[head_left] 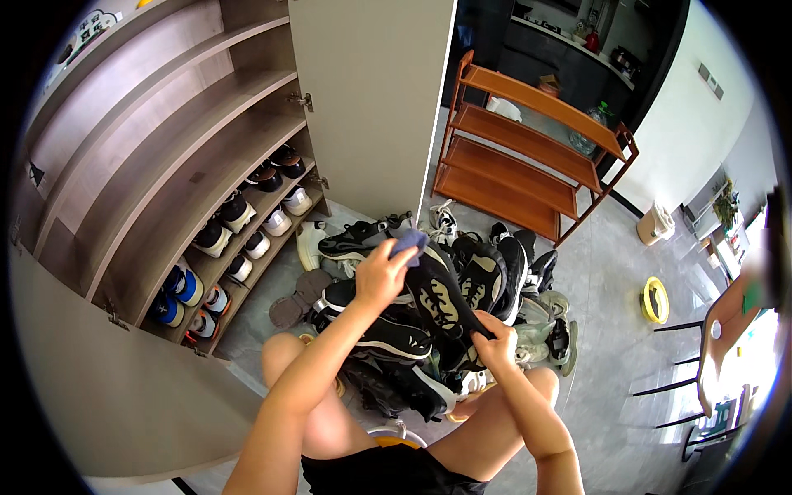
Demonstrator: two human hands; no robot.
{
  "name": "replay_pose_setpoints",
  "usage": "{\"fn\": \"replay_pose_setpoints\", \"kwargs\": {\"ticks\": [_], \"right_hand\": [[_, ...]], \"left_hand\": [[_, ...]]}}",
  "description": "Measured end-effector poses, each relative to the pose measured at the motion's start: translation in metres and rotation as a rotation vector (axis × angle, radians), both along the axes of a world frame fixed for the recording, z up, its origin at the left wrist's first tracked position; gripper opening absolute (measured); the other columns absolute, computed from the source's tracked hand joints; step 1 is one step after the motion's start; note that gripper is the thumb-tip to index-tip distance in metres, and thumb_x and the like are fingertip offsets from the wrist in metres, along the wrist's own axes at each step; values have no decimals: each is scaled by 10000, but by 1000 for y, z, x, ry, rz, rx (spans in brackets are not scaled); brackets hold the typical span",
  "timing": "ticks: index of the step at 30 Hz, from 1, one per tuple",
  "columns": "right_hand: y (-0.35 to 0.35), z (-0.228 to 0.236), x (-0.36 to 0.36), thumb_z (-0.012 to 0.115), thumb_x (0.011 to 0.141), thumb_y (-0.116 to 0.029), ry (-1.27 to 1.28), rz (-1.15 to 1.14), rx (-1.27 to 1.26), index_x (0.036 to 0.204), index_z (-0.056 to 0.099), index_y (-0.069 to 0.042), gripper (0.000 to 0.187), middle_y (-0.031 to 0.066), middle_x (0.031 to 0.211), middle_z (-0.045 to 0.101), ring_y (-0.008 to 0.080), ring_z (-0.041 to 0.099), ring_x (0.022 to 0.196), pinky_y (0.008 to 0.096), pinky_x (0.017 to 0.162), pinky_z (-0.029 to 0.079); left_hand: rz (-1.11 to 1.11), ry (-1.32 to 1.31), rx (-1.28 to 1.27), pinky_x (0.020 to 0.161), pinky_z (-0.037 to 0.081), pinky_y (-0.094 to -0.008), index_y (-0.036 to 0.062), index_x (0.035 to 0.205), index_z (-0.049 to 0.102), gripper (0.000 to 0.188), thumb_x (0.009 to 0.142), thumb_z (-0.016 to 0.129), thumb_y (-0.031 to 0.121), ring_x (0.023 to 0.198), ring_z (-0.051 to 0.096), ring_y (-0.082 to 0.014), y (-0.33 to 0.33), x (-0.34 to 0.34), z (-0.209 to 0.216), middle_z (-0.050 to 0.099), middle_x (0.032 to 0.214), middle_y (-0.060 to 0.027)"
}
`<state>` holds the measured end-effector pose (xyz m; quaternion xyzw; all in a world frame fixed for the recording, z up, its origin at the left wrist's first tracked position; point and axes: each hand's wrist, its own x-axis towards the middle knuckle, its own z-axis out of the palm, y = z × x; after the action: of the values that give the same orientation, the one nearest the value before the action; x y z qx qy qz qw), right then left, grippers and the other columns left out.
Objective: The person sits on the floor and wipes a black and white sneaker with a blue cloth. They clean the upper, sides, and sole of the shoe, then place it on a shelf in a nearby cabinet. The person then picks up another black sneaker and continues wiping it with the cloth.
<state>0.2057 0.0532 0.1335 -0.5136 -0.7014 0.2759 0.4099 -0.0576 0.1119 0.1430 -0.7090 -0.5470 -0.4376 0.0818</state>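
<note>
My right hand (496, 345) grips a black sneaker (440, 301) with pale lacing by its heel end, its toe pointing away from me. In my left hand (383, 276) is a bunched blue-grey cloth (409, 245), held at the toe of that sneaker. Beneath and around both hands lies a pile of shoes, mostly black and white. One black shoe with a white sole (384, 340) rests just below my left wrist. A white shoe (311, 245) and a grey-brown slipper (301, 299) lie at the pile's left side.
An open shoe cabinet (186, 153) stands left, with several shoes on its lower shelves and its door (363, 107) swung out. Behind the pile is a brown wooden rack (528, 169). A yellow basin (654, 300), a waste bin (655, 224) and a chair (716, 346) are at right.
</note>
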Motion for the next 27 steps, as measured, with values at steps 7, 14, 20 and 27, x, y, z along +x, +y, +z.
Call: {"fn": "replay_pose_setpoints", "kwargs": {"ticks": [7, 14, 20, 27], "right_hand": [[-1, 5, -3, 661, 665, -102, -41, 23, -13, 1009, 720, -60, 351, 121, 1032, 710, 277, 697, 902, 311, 815, 537], [-2, -2, 2, 692, 579, -142, -420, 118, 392, 949, 743, -132, 374, 118, 959, 698, 276, 680, 722, 359, 647, 548], [-3, 1, 1, 708, 564, -144, -423, 127, 453, 1012, 736, -159, 450, 124, 1058, 682, 274, 692, 792, 352, 677, 555], [-2, -5, 2, 712, 572, -147, -434, 136, 447, 992, 740, -154, 421, 121, 1049, 688, 275, 696, 799, 358, 701, 562]], "left_hand": [[-288, -40, -63, 639, 553, -378, 250, 1090, 693, 444, 687, 712, 65, 750, 662, -285, -36, 42, -1, 629, 1043, -103], [-353, 110, -80, 605, 539, -370, 225, 1081, 693, 417, 689, 704, 84, 755, 644, -259, -39, 51, -7, 602, 980, -78], [105, 35, -11, 596, 513, -406, 171, 1045, 683, 312, 743, 687, 91, 743, 622, -283, 14, -6, -11, 575, 891, -77], [-366, 126, -136, 617, 543, -360, 219, 1077, 691, 393, 707, 697, 86, 777, 654, -250, -36, 52, -9, 618, 1002, -79]]}}
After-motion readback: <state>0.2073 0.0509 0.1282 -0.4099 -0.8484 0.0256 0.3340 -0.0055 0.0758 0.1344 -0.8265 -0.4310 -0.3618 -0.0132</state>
